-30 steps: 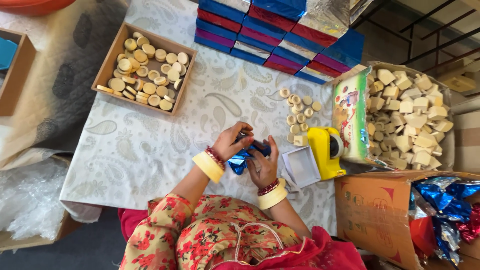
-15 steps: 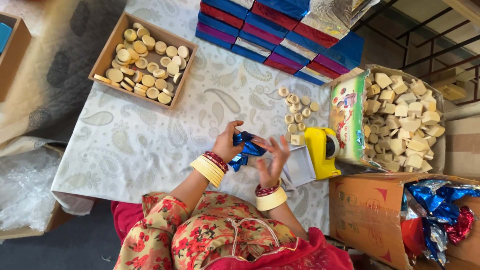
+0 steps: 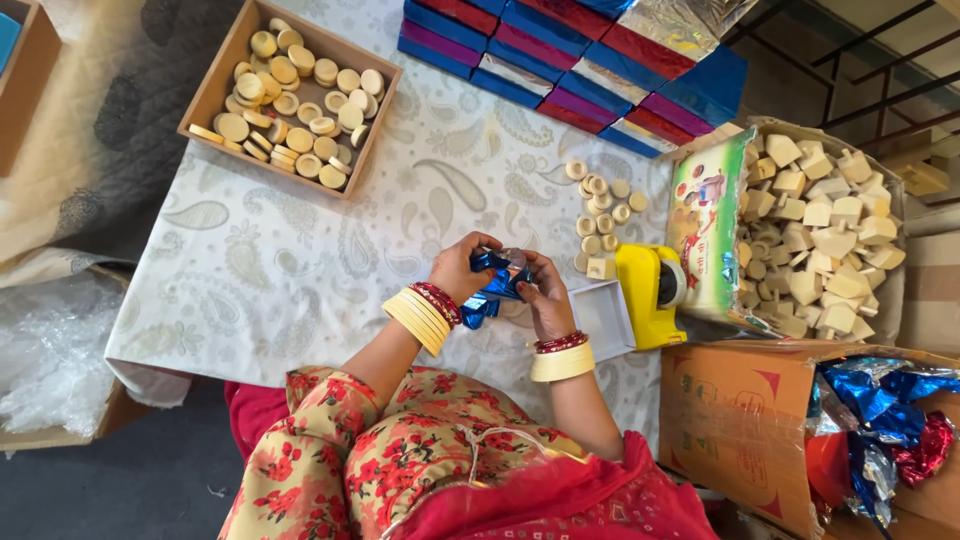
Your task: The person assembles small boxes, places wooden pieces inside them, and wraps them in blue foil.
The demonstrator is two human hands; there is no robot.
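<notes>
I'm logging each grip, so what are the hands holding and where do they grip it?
Both hands, left hand and right hand, pinch a blue foil wrapper at opposite sides.

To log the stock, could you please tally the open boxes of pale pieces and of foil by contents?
Box of round discs: 1
Box of square blocks: 1
Box of foil wrappers: 1
Total: 3

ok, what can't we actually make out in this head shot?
- What the blue foil wraps: covered by the foil and both hands, left and right, head view.
- Bottom of the cardboard box of foil sheets: cut off by the frame's lower edge.
- Tape dispenser roll: too small to tell.
- Box at top left: cut off by the frame's edge.
</notes>
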